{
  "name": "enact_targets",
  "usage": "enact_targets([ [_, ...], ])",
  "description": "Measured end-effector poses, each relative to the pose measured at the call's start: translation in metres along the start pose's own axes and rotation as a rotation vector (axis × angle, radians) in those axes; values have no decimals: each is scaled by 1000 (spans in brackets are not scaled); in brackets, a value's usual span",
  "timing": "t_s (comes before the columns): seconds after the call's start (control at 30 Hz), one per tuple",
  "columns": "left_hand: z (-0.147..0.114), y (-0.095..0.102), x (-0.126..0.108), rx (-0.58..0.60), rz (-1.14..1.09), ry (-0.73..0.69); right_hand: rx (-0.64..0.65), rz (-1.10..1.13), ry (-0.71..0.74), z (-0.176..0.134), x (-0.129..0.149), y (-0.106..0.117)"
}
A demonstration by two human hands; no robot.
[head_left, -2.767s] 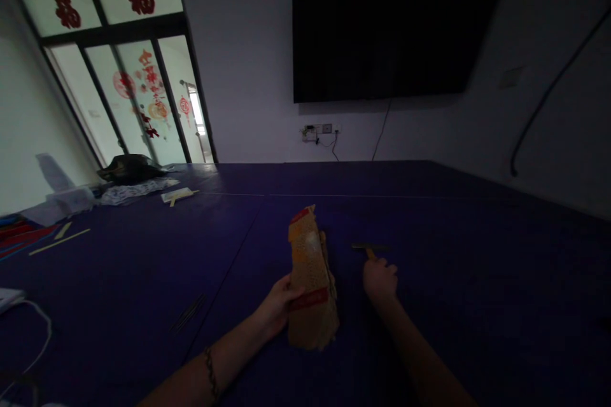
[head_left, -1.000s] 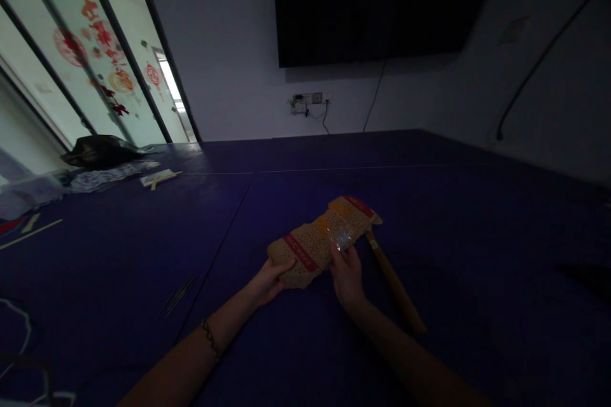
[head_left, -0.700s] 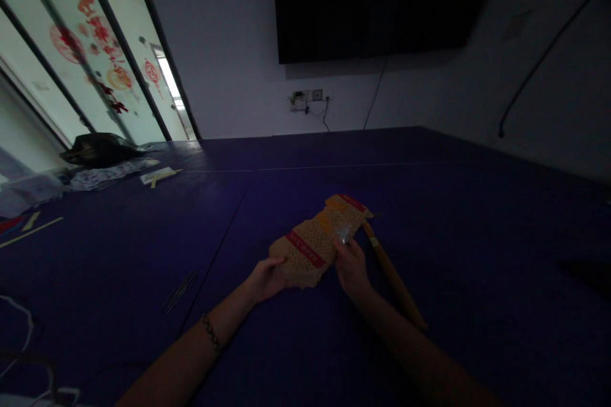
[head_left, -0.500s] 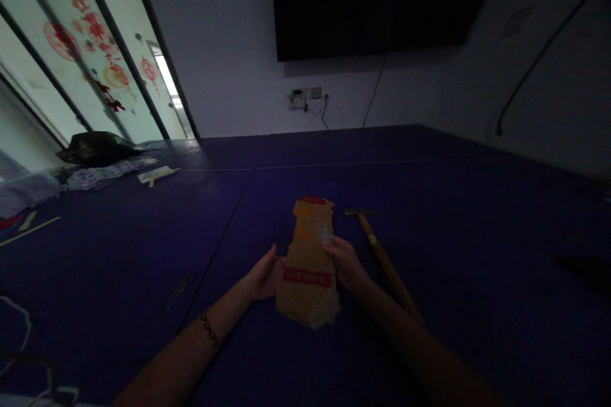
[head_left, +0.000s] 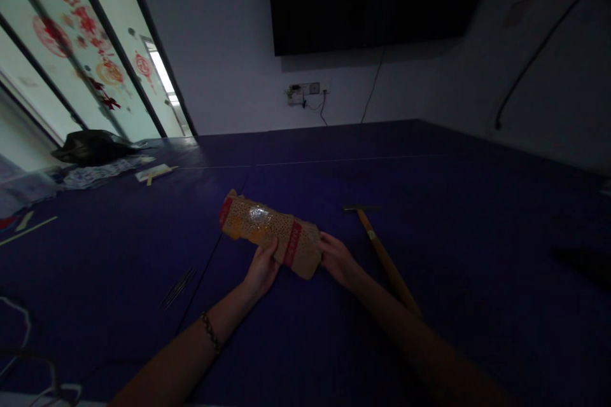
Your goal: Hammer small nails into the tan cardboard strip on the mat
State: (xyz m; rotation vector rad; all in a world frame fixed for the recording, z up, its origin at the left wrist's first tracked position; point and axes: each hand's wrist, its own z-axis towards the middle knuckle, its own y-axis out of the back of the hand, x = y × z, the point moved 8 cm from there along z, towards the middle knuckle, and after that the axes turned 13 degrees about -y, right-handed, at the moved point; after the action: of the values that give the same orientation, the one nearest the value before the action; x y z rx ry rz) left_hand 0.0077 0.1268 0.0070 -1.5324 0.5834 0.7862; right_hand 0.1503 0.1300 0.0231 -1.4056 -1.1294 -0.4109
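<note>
A torn, brown piece of cardboard (head_left: 281, 232) is held up in both hands, tilted with its far end toward the left. Small dark dots or holes cover it, with red printed bands, an orange patch and a shiny spot. My left hand (head_left: 262, 270) grips its lower edge near the middle, thumb on the upper face. At the right end, my right hand (head_left: 338, 259) has its fingers closed on the edge; some fingertips are hidden behind. Just right of that hand lies a hammer (head_left: 382, 251) with a wooden handle and a narrow metal head, its handle end partly behind my forearm.
Several thin metal rods (head_left: 179, 287) lie on the dark blue surface (head_left: 296, 356) at left. White cables (head_left: 21, 324) run along the left edge. Farther back are a black bag (head_left: 93, 146) and paper scraps (head_left: 155, 172). A large screen (head_left: 382, 0) hangs on the wall.
The cardboard has turned from pointing away from me to lying slantwise, its far end swung left. My left hand has gone from open beside its edge to gripping it; my right hand now holds the near end.
</note>
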Motion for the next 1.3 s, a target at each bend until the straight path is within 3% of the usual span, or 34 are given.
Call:
enact_targets([
  [0.23, -10, -11, 8, 94, -18, 52, -241, 9, 109, -6, -2, 11],
  [0.43, -14, -15, 11, 133, -24, 88, -295, -39, 61, -8, 13, 21],
  [0.53, -9, -15, 0, 132, -56, 22, -351, -38, 54, -8, 22, 35],
  [0.6, 3, -4, -19, 41, -49, -110, -386, -49, 50, -8, 28, 46],
  [0.67, 18, 18, -42, -122, 3, -244, -395, -80, 30, -6, 32, 55],
  [0.8, 38, 65, -78, -454, 228, -358, -399, -168, -47, -2, 30, 65],
  [0.87, 40, 70, -94, -487, 345, -438, -396, -210, -79, -1, 27, 66],
  [0.93, 38, 53, -105, -328, 504, -553, -390, -246, -98, 1, 25, 66],
  [1.0, 30, 17, -101, 5, 681, -620, -382, -286, -115, 3, 22, 66],
  [1.1, 10, -24, -65, 466, 778, -489, -369, -356, -137, 6, 17, 68],
  [1.2, -5, -34, -31, 682, 821, -329, -378, -454, -132, 7, 12, 71],
  [1.3, -8, -33, -16, 772, 896, -290, -438, -583, -94, 7, 15, 78],
])
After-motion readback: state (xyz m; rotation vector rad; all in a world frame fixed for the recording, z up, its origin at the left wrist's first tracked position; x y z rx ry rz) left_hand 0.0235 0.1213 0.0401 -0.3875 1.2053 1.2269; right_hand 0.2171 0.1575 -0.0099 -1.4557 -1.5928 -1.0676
